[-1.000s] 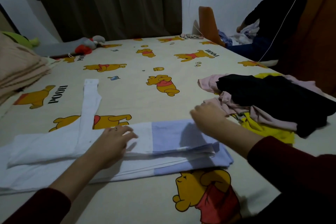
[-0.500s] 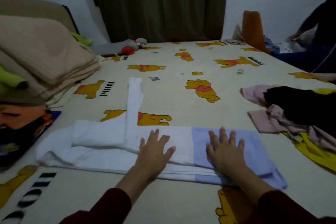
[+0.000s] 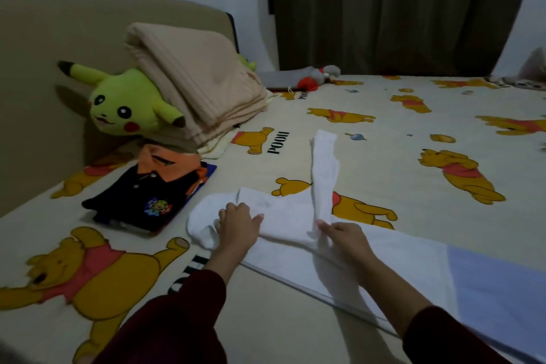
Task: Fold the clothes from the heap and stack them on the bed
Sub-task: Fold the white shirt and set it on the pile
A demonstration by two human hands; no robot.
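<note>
Fingers of two hands pinch one garment.

left hand: fingers curled, gripping | right hand: pinching

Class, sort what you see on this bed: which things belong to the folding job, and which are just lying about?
Part of the job:
- white and blue garment, sleeve sticking out
- left hand and right hand on it
- folded dark shirt, already set aside

Just lying about:
- yellow plush toy
- beige blanket
- grey and red plush toy
</note>
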